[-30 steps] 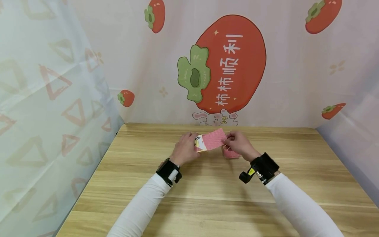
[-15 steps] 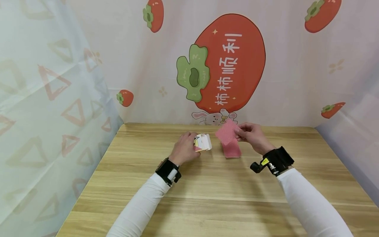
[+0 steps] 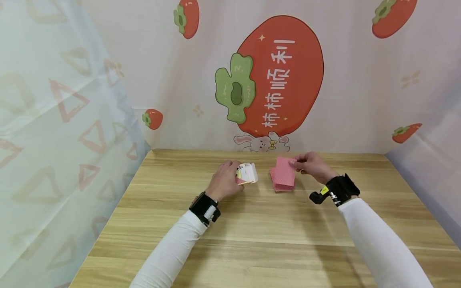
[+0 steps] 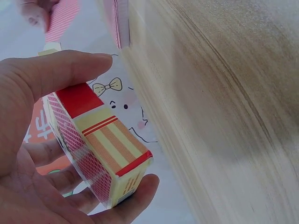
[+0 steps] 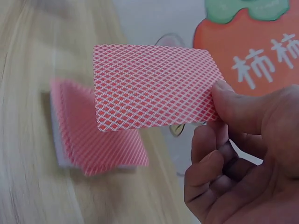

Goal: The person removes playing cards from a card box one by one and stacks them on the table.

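My left hand (image 3: 225, 181) grips a small card box (image 4: 100, 135), with thumb and fingers curled round its sides. In the head view the white end flaps (image 3: 251, 173) of the box stand open, facing right. My right hand (image 3: 312, 166) pinches a red-and-white patterned playing card (image 5: 154, 86) at one end between thumb and fingers. That card is held above a pile of playing cards (image 5: 100, 144) lying back up on the table, slightly fanned. In the head view the held card covers part of the pile.
The wooden table (image 3: 230, 248) runs back to a white cloth backdrop (image 3: 360, 100) printed with fruit and a rabbit. A second cloth (image 3: 54, 140) hangs along the left side. Black camera straps (image 3: 342, 189) sit round both wrists.
A second ago the right hand held the card at the box's open end. It has moved right, carrying the card over the pile and turning it. The left hand and box stayed put.
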`<state>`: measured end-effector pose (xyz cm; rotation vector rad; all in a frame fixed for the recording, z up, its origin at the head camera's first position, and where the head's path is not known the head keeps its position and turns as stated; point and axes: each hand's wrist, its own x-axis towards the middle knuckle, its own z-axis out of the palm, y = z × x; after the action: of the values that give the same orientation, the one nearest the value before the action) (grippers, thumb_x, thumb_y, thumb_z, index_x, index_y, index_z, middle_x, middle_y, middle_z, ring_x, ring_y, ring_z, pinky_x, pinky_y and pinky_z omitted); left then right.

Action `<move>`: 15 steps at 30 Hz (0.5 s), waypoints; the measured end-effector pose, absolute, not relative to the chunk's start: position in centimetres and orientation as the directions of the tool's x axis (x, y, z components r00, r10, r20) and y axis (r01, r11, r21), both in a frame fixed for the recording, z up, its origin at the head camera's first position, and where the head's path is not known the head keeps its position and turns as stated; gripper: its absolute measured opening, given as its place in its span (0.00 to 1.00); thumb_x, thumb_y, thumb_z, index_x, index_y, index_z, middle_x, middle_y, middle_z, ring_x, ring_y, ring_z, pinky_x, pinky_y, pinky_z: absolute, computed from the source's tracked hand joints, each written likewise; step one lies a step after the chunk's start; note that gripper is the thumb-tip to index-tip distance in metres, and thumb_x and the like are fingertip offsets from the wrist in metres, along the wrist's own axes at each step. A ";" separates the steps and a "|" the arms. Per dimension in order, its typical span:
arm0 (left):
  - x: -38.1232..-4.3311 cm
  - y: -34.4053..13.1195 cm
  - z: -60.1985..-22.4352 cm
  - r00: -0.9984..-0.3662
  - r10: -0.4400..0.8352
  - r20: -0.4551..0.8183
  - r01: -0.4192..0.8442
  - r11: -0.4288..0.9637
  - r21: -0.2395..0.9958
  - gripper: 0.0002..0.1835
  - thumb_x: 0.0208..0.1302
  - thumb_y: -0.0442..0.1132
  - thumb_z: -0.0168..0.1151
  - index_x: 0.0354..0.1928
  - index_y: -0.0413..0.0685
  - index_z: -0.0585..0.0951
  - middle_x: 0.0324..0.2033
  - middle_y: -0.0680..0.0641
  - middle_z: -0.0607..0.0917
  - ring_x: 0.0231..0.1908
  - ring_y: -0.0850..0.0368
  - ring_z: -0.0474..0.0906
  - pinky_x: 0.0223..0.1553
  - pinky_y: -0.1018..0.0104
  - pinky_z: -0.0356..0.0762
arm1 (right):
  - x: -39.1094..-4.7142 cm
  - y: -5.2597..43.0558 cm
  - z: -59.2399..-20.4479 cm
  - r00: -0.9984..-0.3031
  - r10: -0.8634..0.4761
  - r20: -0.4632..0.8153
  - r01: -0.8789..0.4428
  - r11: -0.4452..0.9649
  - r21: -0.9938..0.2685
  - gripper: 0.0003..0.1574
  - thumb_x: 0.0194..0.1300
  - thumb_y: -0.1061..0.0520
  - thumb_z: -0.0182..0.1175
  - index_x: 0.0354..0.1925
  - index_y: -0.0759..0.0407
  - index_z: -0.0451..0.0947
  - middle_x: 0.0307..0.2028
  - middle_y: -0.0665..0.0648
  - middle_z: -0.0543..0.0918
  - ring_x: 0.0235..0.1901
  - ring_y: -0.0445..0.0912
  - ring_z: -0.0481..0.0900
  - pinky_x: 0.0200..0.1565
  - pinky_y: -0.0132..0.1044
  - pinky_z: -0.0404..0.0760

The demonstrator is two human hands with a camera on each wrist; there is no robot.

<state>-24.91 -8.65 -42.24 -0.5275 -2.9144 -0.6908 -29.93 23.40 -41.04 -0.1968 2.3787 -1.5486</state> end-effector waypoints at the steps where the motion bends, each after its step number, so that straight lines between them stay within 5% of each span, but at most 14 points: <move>1: -24.9 -8.7 -42.3 -0.936 0.308 0.171 0.352 0.839 0.415 0.39 0.46 0.38 0.80 0.63 0.42 0.75 0.53 0.41 0.78 0.52 0.45 0.74 0.42 0.49 0.80 | -30.1 23.4 -41.3 -0.944 -0.280 -0.177 0.040 0.436 -0.899 0.19 0.75 0.58 0.59 0.50 0.76 0.77 0.32 0.53 0.78 0.36 0.48 0.74 0.39 0.37 0.77; 15: -25.0 -8.9 -42.6 -0.941 0.299 0.157 0.338 0.844 0.417 0.39 0.47 0.39 0.79 0.64 0.44 0.74 0.53 0.42 0.78 0.53 0.45 0.73 0.40 0.47 0.79 | -31.5 23.0 -44.8 -0.966 -0.247 -0.072 -0.079 0.550 -0.831 0.14 0.70 0.58 0.65 0.46 0.70 0.82 0.32 0.55 0.81 0.35 0.50 0.76 0.34 0.37 0.74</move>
<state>-24.99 -8.94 -42.57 -0.5072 -2.9335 -0.6882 -31.53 23.03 -44.81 -0.2763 2.6034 -1.3819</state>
